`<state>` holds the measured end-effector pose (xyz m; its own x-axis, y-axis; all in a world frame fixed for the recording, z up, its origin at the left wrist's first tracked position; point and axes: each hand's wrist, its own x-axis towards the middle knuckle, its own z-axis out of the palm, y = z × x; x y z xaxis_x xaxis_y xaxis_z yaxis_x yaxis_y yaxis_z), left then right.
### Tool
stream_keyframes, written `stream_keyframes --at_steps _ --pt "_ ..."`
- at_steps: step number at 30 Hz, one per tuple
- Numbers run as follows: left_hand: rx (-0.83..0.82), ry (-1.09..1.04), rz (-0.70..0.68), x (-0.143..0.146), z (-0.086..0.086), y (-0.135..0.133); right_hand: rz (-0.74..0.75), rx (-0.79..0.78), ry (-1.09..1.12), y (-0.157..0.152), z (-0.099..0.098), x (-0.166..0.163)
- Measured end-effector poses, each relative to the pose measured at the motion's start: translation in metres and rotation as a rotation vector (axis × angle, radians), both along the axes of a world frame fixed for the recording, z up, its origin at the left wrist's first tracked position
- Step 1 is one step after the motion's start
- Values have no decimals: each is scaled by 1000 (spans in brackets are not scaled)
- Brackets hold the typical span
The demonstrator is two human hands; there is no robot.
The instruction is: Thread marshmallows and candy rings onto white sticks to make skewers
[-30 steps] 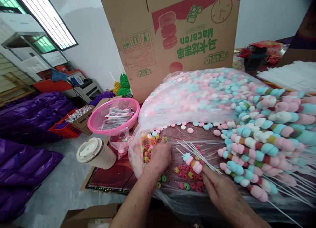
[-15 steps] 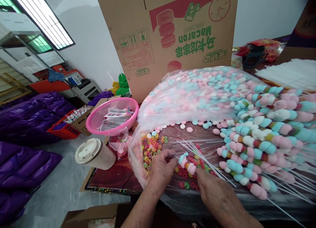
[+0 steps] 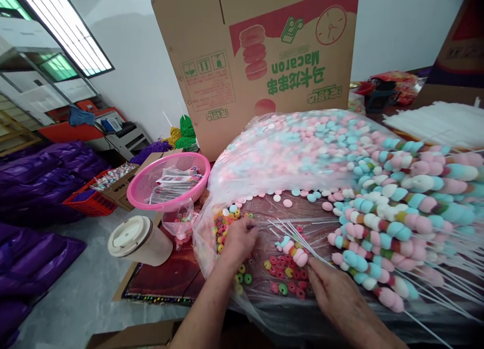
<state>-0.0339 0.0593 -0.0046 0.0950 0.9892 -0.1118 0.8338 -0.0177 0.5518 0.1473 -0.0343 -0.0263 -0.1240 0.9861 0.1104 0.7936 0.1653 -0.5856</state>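
My right hand (image 3: 338, 291) is closed on the stick of a candy skewer (image 3: 293, 250), threaded with blue, white and pink soft sweets and a yellowish ring. Loose bare sticks (image 3: 293, 233) lie just behind this skewer. At the left, my left hand (image 3: 240, 240) is over the edge of a pile of colourful ring candies (image 3: 223, 230). Its fingers are curled together, and whatever they may pinch is hidden. Mostly red ring candies (image 3: 283, 268) are scattered on the clear plastic sheet between the hands. Finished-looking skewers (image 3: 385, 223) are heaped to the right.
A big clear bag of pastel sweets (image 3: 295, 142) spreads behind the hands, before a cardboard box (image 3: 207, 46). To the left are a pink basket (image 3: 132, 190) of packets and a lidded cup (image 3: 151, 245). White sticks or sleeves (image 3: 434, 119) lie at the far right.
My left hand has moved left and away from the skewer's tip to the ring-candy pile. The right hand still holds the skewer, shifted slightly right. The view has tilted a little.
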Motion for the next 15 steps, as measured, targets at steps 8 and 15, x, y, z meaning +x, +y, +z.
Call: stream_keyframes --at_steps 8,15 --pt "-213 -775 267 2 5 -25 19 -159 -187 6 6 -17" --pt "-223 -1081 274 14 9 -24 -28 -134 -215 3 10 -15"
